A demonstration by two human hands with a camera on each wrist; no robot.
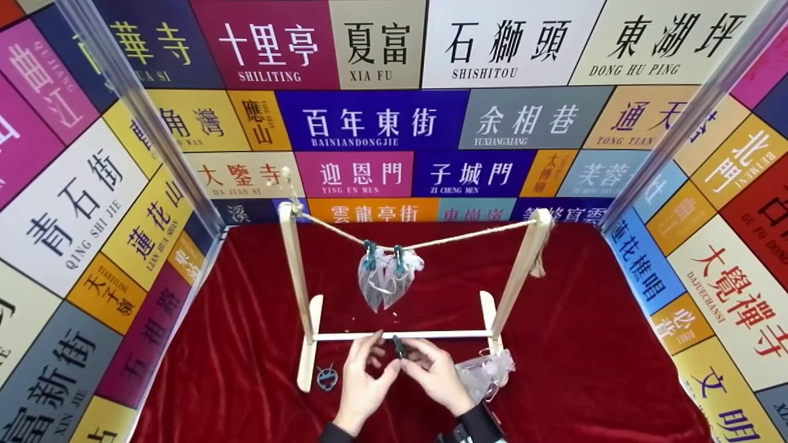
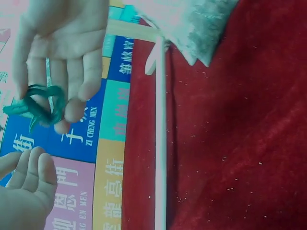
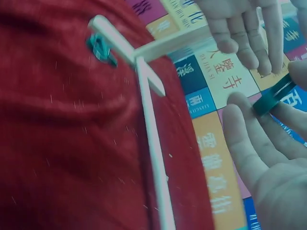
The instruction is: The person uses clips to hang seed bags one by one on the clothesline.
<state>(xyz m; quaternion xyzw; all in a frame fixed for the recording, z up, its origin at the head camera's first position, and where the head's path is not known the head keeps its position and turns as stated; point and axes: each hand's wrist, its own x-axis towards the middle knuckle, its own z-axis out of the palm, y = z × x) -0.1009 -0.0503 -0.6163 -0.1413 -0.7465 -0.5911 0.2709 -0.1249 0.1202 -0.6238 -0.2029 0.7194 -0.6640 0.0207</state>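
Note:
My right hand [image 1: 438, 374] pinches a dark green clothespin [image 1: 398, 347] between thumb and fingers. The right wrist view shows this clothespin [image 3: 268, 100] side-on; from the left wrist view its looped outline [image 2: 43, 106] shows against the right hand's [image 2: 67, 52] fingers. Facing it, my left hand [image 1: 367, 381] has loosely bent fingers and holds nothing; in the right wrist view the left hand's [image 3: 244, 33] fingers are apart from the clothespin. Beyond the hands, two green clothespins [image 1: 369, 255] fasten small sheer white drawstring bags [image 1: 385, 280] to a sagging rope [image 1: 474, 235].
The rope is strung between two upright posts [image 1: 523, 277] of a wooden frame, joined by a low crossbar [image 1: 431, 335]. Another green clothespin [image 1: 327, 376] lies by the left foot. Sheer bags [image 1: 486, 372] lie by the right foot on red cloth [image 1: 591, 344]. Sign-covered walls surround it.

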